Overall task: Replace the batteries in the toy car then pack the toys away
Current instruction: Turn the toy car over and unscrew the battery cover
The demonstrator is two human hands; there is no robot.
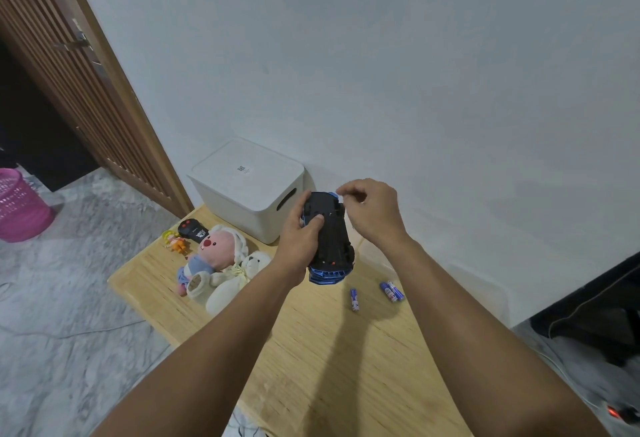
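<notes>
Toy car (pixel 330 235), underside up, gripped in left hand (pixel 300 235); right hand (pixel 372 213) pinching at its far end; batteries (pixel 391 291) below right hand on table (pixel 329 350).

the toy car (pixel 330 239) is blue with a black underside. the batteries (pixel 391 291) are blue with white and red bands. the storage box (pixel 247 187) is white, the surface (pixel 311 350) pale wood grain, the plush (pixel 218 249) pink, the basket (pixel 20 206) pink mesh.

Pink basket (pixel 20 208) cut off at left edge
</notes>
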